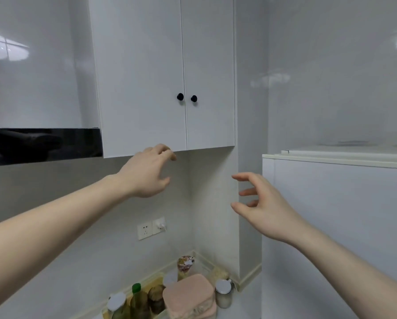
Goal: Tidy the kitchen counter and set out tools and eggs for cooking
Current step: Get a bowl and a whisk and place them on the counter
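A white wall cupboard with two shut doors and two black knobs hangs ahead. My left hand is raised just under the left door's bottom edge, fingers loosely curled, holding nothing; whether the fingertips touch the edge is unclear. My right hand is lifted lower and to the right, in front of the wall corner, fingers spread and bent, empty. No eggs or cooking tools show in this view.
A black range hood juts out at the left. A white fridge stands at the right. Below in the counter corner sit several bottles and jars, a pink container and a wall socket.
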Tool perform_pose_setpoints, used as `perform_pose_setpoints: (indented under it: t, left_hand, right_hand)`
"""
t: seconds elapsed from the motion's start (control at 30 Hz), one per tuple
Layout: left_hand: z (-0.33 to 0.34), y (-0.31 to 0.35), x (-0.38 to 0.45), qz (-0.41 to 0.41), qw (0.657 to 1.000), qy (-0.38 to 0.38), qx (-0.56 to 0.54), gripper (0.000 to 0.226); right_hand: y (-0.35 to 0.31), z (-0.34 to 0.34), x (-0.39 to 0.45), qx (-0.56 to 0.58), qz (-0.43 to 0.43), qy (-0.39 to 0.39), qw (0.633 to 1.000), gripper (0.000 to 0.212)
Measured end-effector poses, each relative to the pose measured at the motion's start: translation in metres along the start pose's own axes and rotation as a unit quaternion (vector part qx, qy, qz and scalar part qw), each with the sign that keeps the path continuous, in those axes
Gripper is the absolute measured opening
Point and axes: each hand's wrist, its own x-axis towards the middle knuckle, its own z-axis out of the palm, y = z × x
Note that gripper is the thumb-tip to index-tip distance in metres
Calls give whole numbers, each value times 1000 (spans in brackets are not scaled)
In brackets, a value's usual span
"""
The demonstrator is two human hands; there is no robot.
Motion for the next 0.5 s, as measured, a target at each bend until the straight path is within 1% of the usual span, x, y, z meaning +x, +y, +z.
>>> perform_pose_setpoints:
  t: [0.17, 0.37, 0.5]
  left_hand:
    - [-15, -25, 32, 3, 998, -7, 56, 51]
    - [-25, -55, 72, 4, 996, 6, 85, 53]
    - [-26, -73, 99, -2, 994, -1, 109, 59]
  right_hand:
    - [-13, 9, 36, -12, -20, 17, 1000, 51]
    - [-24, 28, 73, -31, -23, 41, 998, 52]
    - [-31, 40, 100, -46, -31, 47, 997, 53]
